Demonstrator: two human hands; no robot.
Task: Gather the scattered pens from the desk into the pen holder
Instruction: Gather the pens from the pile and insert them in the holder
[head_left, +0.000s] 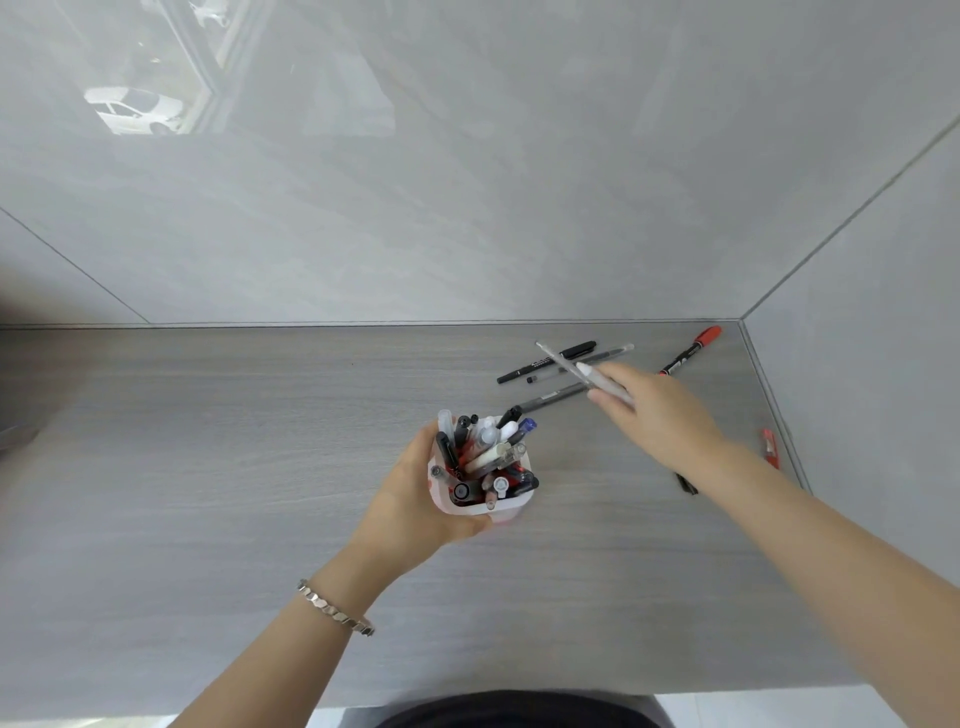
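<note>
Pen (556, 358), slim clear plastic, pinched by barrel in right hand (654, 415) grip; likely light, stiff, slick. Left hand (415, 499) holds crowded white pen holder (498, 512).

The desk (260, 441) is grey with thin wood lines. The wall (519, 182) is pale grey and shiny, with soft streaks. The pen holder (511, 506) is white with pink-red marks. Its pens (488, 457) are black, white and red, with one blue cap (528, 424). On the far right are a black marker (545, 362), a grey pen (550, 396), a red-capped marker (691, 351) with a black body, and a see-through pen (582, 371) with a white tip. The bracelet (335, 608) is silver.
</note>
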